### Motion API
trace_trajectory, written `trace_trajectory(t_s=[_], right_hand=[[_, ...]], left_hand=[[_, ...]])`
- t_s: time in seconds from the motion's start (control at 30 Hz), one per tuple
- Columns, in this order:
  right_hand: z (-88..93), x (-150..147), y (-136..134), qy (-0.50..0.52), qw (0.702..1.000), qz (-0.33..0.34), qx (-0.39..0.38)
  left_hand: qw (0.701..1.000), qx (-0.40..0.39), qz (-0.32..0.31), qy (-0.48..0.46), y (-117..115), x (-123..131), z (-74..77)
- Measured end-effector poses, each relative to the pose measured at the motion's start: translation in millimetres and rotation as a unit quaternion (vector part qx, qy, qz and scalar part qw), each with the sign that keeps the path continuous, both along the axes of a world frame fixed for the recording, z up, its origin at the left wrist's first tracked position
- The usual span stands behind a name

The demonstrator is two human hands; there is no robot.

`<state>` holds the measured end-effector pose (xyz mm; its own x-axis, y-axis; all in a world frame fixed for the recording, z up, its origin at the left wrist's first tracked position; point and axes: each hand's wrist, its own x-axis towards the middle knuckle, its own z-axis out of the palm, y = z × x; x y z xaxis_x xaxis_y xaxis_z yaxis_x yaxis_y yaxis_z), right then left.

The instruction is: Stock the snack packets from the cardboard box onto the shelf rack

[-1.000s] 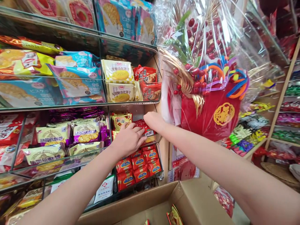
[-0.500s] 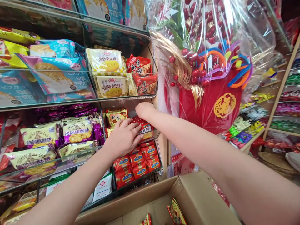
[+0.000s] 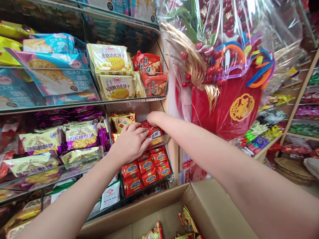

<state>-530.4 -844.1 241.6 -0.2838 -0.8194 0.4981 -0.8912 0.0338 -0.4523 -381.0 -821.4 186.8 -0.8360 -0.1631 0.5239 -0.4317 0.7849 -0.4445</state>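
Observation:
In a shelf compartment, my left hand [image 3: 132, 142] lies with fingers stretched over the front of red walnut-cookie packets [image 3: 155, 133]. My right hand [image 3: 155, 117] reaches over the same packets toward the back of the compartment. It is bent down at the wrist, and its fingers are hidden behind it and the packets. Beside my left fingertips stand yellow-and-red cookie packets [image 3: 123, 120]. Below my hands, small red packets [image 3: 149, 177] are stacked in a lower compartment. Similar yellow-and-red packets [image 3: 188, 219] lie in an open cardboard box [image 3: 159, 202] in front of me.
Clear dividers and ledges edge the shelf [image 3: 134, 103]. White-and-yellow biscuit packets [image 3: 116, 88] fill the compartment above, and purple-and-cream packets [image 3: 81, 136] stand to the left. A plastic-wrapped red gift bag [image 3: 224, 109] hangs at the right, close to my right forearm.
My right hand has shifted slightly down and deeper into the compartment. My left hand stays on the packets. The view has moved a little, showing more of the packets in the box.

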Motion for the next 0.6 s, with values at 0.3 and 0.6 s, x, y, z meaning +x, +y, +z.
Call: trace_trajectory(t_s=[0.3, 0.6], right_hand=[[-17.9, 5, 112, 0.314, 0.941, 0.084, -0.098], [-162.5, -2, 214, 0.199, 0.936, 0.245, -0.159]], left_hand=[[1.0, -0.012, -0.003, -0.009, 2, -2, -0.2], [0.993, -0.012, -0.104, 0.053, 30, 11, -26.9]])
